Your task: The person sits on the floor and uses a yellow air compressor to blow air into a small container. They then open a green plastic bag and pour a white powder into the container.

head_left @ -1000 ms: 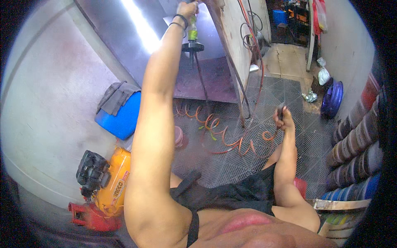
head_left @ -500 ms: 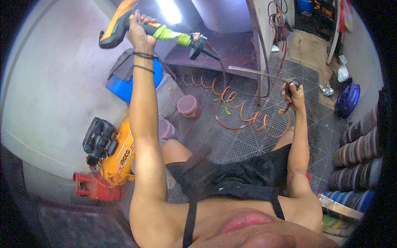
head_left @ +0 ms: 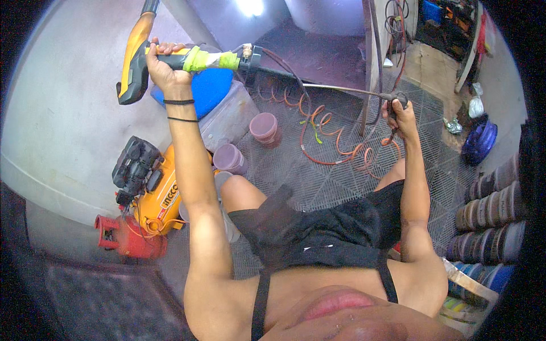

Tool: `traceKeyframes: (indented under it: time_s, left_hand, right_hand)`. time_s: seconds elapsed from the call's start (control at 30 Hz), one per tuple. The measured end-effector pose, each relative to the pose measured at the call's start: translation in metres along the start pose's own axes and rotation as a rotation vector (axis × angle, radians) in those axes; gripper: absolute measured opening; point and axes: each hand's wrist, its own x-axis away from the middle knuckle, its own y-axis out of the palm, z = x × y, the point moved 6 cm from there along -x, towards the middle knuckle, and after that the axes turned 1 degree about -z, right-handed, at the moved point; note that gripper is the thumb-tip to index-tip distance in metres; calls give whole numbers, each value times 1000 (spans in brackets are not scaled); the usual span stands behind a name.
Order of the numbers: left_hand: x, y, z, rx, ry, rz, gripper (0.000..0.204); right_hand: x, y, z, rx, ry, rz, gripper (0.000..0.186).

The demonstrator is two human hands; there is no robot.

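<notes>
— Since half a second ago, what has shifted?

— Not much: the left hand (head_left: 161, 63) stays raised in the upper left of the frame, and the yellow-and-grey spray gun with green tape around its handle (head_left: 170, 59) now lies more level, nozzle end pointing to the upper edge. The right hand (head_left: 401, 115) remains at the right of centre.

— How do the hands stand?

— The left hand is closed around the gun's taped handle, two black bands on the wrist below it. The right hand is closed on the thin dark hose (head_left: 341, 90) that runs from the gun's rear fitting across to it.

— What lies about them?

— An orange coiled air hose (head_left: 333, 133) sprawls on the grey grid floor mat (head_left: 318, 182), between the two arms. Two mauve plastic cups (head_left: 265, 127) stand near a clear plastic tub with a blue lid (head_left: 224, 108). A yellow-and-black air compressor (head_left: 149, 184) sits at the lower left, touching a red base (head_left: 126, 238).
</notes>
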Motion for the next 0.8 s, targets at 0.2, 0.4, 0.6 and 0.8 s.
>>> traceKeyframes:
  time_s: [0.2, 0.4, 0.6, 0.8]
  left_hand:
    - [29, -3, 23, 77, 10, 51, 5]
    - [44, -13, 41, 89, 59, 63, 6]
    - [61, -14, 55, 60, 136, 66, 7]
    - [68, -18, 66, 82, 165, 123, 6]
  right_hand:
    - [-3, 29, -1, 20, -38, -71, 50]
    - [-5, 49, -1, 15, -29, -109, 50]
    - [-5, 57, -6, 54, -35, -130, 49]
    - [-5, 64, -10, 66, -38, -146, 47]
